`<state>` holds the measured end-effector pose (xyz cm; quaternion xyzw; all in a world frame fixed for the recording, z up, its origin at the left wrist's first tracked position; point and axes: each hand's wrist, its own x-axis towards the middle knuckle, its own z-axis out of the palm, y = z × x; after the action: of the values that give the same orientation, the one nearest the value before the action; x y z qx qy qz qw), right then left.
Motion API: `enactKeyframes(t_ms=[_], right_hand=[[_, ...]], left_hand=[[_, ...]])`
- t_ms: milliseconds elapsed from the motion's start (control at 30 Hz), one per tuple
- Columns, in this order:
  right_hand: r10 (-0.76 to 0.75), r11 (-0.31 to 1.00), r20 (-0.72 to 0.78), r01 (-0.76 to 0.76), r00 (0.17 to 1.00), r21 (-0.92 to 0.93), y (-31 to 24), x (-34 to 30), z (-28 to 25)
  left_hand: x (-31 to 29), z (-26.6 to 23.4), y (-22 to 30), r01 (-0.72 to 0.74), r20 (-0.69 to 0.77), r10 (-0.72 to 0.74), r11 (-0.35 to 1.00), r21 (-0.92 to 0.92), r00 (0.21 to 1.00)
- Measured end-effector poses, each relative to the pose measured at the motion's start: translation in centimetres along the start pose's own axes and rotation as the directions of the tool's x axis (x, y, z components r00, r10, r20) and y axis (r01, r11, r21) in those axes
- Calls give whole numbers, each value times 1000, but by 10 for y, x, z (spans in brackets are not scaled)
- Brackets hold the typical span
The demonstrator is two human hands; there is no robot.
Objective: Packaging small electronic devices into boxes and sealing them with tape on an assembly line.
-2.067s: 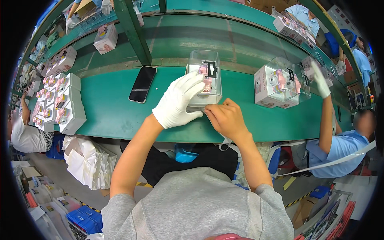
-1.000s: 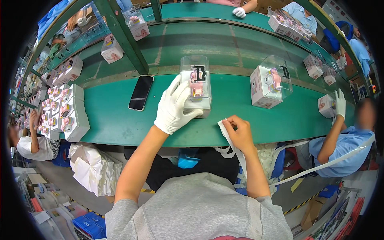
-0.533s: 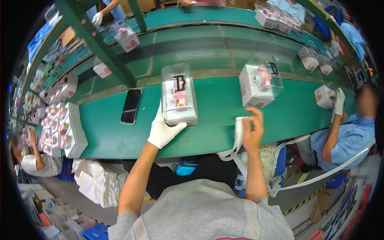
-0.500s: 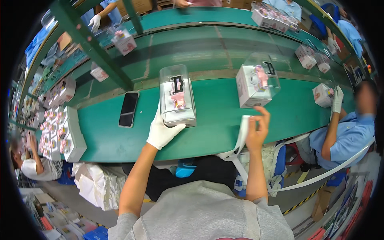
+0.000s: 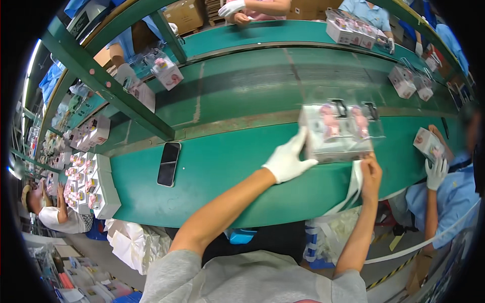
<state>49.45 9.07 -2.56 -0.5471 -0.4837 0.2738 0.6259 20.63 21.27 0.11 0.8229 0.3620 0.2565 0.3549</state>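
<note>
My left hand [image 5: 288, 160], in a white glove, grips the lower left corner of a clear-topped toy box [image 5: 317, 144]. Inside this box is a pink toy with a black part. A second toy box [image 5: 362, 147] stands close against its right side; motion blurs both, so I cannot tell whether they touch all along. My bare right hand [image 5: 372, 177] is closed at the second box's lower right corner. From its fingers hangs a white strip [image 5: 354, 183], bending down past the table edge.
A phone [image 5: 169, 164] lies on the green table [image 5: 222, 171]. White boxes with pink toys [image 5: 88, 184] are grouped at its left end. Beyond runs a conveyor belt [image 5: 242, 70] carrying boxes. A green post [image 5: 126, 98] rises at left. A co-worker [image 5: 429, 194] handles a box at right.
My left hand has carried its box to the right, up to the other box. My right hand has moved right with the strip, to that box's corner. The view has shifted slightly.
</note>
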Motion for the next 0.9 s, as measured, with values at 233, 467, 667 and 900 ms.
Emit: enactKeyframes(t_ms=[233,467,667,900], right_hand=[[39,999,15,-39,999,26,17,6,-52],[-162,965,-157,123,974,-232,-59,-58,14],[-300,950,-73,305,951,70,-119,-77,103],[-451,882,85,429,889,194,-149,-75,135]], left_hand=[[24,26,3,-70,77,68,997,23,995],[-54,-16,43,-145,-3,156,910,-389,988],[-96,-39,93,-166,-19,191,792,-587,981],[-121,-68,129,-121,-111,71,824,-553,991]])
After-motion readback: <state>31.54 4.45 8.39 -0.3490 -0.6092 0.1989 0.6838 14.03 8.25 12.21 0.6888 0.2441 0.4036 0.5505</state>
